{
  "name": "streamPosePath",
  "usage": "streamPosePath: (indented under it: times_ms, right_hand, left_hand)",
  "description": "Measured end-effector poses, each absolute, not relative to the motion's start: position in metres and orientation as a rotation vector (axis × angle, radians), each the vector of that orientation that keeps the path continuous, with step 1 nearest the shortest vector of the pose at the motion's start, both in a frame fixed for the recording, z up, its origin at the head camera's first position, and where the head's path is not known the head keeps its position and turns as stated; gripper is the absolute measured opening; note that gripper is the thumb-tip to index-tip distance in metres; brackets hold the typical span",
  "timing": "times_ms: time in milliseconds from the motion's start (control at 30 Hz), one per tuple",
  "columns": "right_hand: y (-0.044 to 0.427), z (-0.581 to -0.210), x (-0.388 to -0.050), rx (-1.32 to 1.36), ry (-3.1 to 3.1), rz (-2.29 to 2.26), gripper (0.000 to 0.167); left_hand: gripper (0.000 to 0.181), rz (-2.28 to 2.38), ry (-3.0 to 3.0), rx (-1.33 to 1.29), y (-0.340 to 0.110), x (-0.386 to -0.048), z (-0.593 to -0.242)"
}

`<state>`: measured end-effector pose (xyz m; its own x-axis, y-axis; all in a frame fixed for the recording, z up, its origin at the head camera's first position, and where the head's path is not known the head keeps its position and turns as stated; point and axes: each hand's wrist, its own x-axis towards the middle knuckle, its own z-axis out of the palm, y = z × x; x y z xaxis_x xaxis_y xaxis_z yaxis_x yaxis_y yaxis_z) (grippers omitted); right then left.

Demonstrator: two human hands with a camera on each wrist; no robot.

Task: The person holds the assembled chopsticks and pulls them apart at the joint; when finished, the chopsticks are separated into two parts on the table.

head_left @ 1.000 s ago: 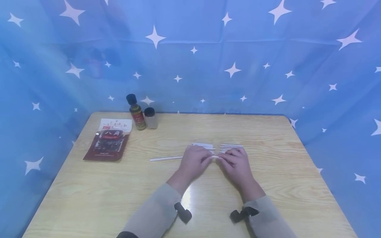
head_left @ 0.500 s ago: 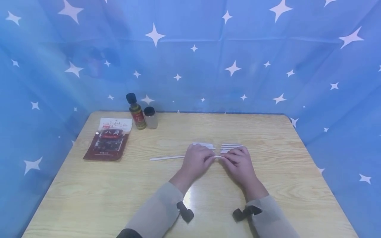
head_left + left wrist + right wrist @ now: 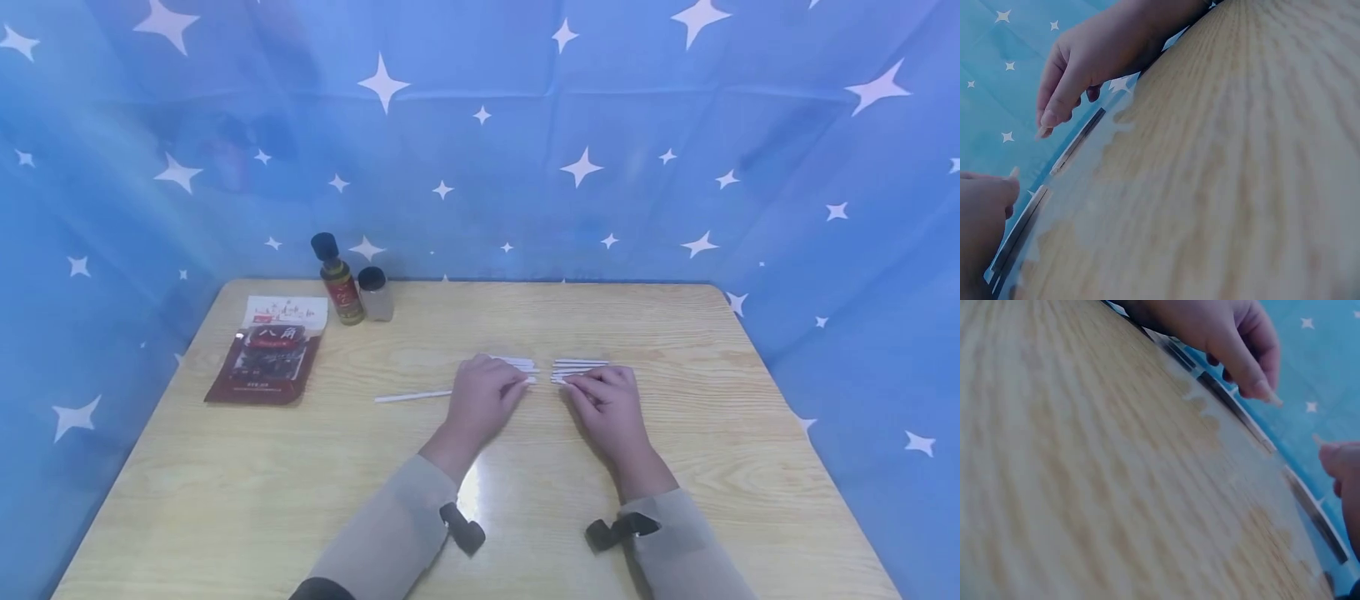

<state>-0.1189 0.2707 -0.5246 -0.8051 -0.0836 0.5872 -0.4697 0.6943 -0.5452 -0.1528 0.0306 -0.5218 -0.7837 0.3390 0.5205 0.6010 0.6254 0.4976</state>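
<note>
In the head view my left hand (image 3: 478, 398) pinches a short white stick piece (image 3: 532, 380) between thumb and fingers. Facing it, my right hand (image 3: 609, 412) pinches another short white piece (image 3: 561, 382). A gap separates the two ends. Just beyond the fingers lie two groups of short white sticks, a left group (image 3: 519, 363) and a right group (image 3: 581, 363), partly covered by the hands. A longer white stick (image 3: 411, 396) lies left of my left hand, its right end hidden. Both wrist views show a pale tip poking from each pinch.
At the back left stand a dark-capped bottle (image 3: 342, 292) and a small jar (image 3: 376, 297) with a black lid. A brown and white food packet (image 3: 266, 358) lies near the left edge of the wooden table (image 3: 247, 483). Behind hangs a blue curtain (image 3: 495, 167) with white stars.
A second ago both hands held one white stick between them; now it is in two pieces, one in each hand. The hands have moved apart and slightly towards the groups of sticks.
</note>
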Motion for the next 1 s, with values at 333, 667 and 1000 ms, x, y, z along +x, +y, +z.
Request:
streamPosePath:
  times_ms: [333,667,1000]
  right_hand:
    - [0.2711,-0.5241,-0.1193,0.458,-2.424,0.858,0.019]
    - [0.2719,-0.5269,-0.1192,0.454,-2.447,0.85,0.019]
    - [0.2704,-0.5276,-0.1194,0.417,-2.494,0.854,0.017]
  left_hand:
    - [0.011,-0.859,-2.535,-0.749,0.0284,-0.1524,-0.5245]
    - [0.01,-0.85,-2.537,-0.741,0.0291,-0.1526,-0.5269]
    - [0.011,-0.844,-2.53,-0.736,0.0297,-0.1549,-0.5303]
